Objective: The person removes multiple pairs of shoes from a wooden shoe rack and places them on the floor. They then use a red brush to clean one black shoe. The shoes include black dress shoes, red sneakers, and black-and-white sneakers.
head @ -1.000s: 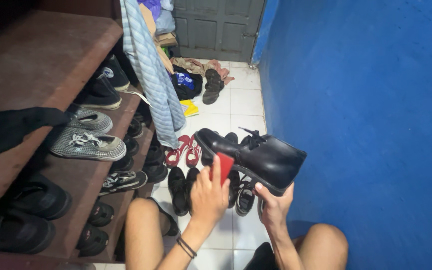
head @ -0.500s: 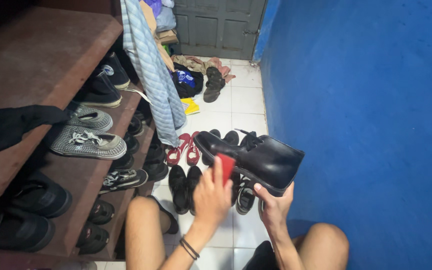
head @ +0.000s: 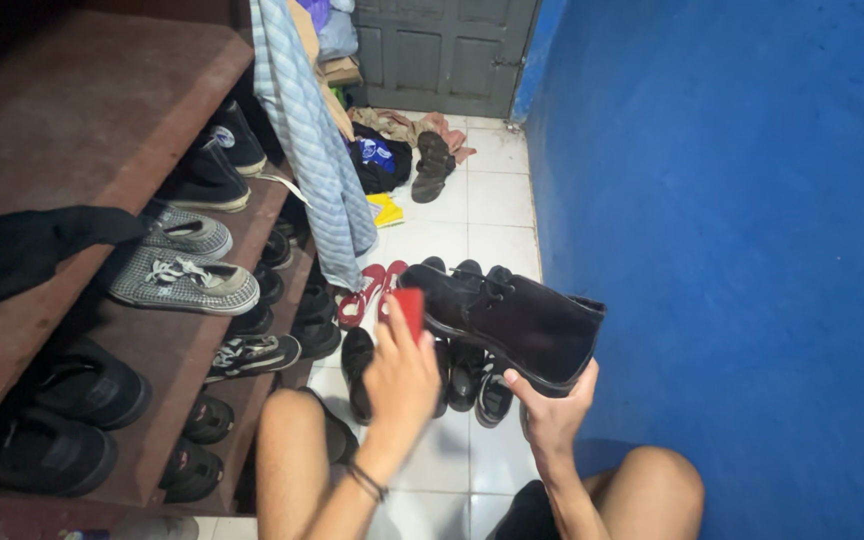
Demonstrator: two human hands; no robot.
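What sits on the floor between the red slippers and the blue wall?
In the head view, dark shoes lie on the white tiles there, with the held black boot above them, between red slippers and blue wall.

Home entryway, shoe shelves, tiled floor, door

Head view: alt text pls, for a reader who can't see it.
Right hand holds a black boot by its heel while the left hand presses a red pad near its toe. Shoe rack on the left, blue wall on the right.
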